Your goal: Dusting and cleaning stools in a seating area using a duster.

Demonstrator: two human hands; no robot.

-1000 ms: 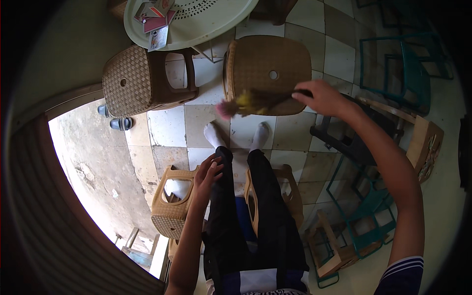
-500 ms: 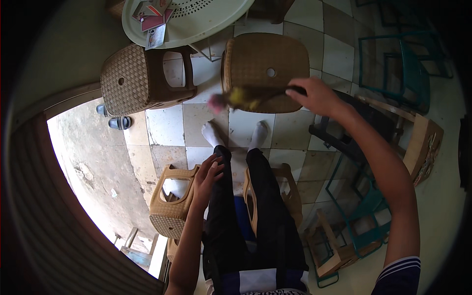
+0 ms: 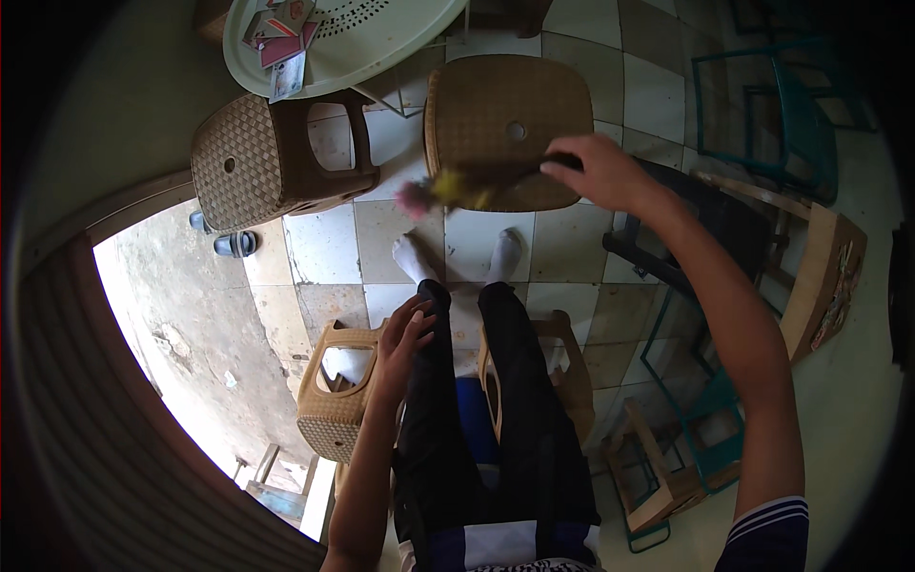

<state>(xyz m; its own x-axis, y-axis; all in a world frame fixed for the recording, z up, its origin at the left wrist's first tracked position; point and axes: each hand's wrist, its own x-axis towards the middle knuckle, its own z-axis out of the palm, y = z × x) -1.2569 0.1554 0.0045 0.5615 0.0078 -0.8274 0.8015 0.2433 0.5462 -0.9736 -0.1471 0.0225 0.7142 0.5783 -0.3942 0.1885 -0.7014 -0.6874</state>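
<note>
My right hand (image 3: 600, 173) is closed around the dark handle of a duster (image 3: 467, 187). Its yellow and pink head is smeared by motion. The duster is above the near part of a brown woven-pattern plastic stool (image 3: 477, 100) with a hole in its seat; whether it touches the seat I cannot tell. My left hand (image 3: 404, 345) hangs beside my left leg with its fingers loosely apart and nothing in it. A tan plastic stool (image 3: 329, 405) stands close to that hand.
A pale round table (image 3: 400, 38) holds several cards (image 3: 286, 74). Another brown stool (image 3: 243, 157) lies tipped beside it. Dark sandals (image 3: 234, 244) sit by the doorway at left. Teal metal frames (image 3: 805, 124), a black chair (image 3: 705, 224) and wooden pieces (image 3: 827, 281) crowd the right.
My right hand has shifted slightly left and up with the duster, whose head stays over the stool's near left edge. My left hand hangs nearly unmoved. The view has tilted slightly.
</note>
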